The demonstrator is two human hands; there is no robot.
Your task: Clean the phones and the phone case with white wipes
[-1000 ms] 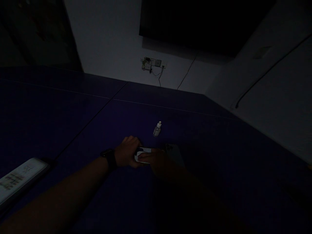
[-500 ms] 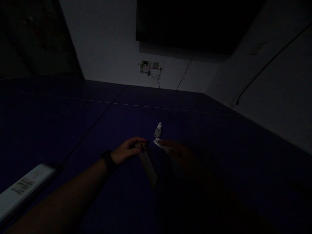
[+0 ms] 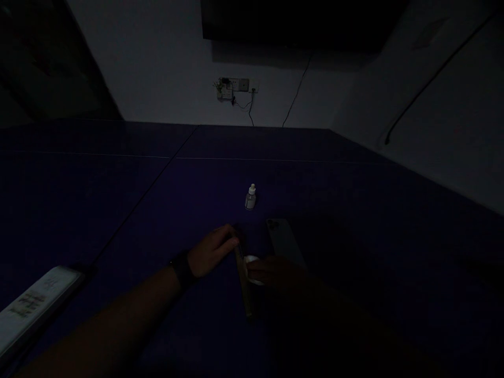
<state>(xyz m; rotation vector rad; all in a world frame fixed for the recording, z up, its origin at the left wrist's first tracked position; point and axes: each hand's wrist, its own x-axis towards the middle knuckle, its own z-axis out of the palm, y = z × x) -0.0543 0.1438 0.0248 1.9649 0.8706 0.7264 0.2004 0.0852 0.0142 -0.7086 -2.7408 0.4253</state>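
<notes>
My left hand (image 3: 214, 250) pinches the far end of a thin, flat, yellowish object (image 3: 244, 289) that looks like a phone case. It stands nearly edge-on to me on the dark blue table. A folded white wipe (image 3: 251, 259) is in my right hand (image 3: 271, 271), pressed against the right side of the case; most of this hand is lost in shadow. Just beyond the right hand a phone (image 3: 285, 239) lies with its camera lenses up. Farther off, a small white-capped dropper bottle (image 3: 250, 199) stands upright.
A white power strip (image 3: 35, 304) lies at the near left, its dark cord (image 3: 145, 191) running across the table (image 3: 189, 184). At the far wall are sockets (image 3: 238, 85) with wires below a large dark screen (image 3: 299, 23). The room is very dim.
My right hand has brought the wipe nearer to me, down against the case. The phone, hidden before, now shows beyond that hand. My left hand keeps its hold on the case.
</notes>
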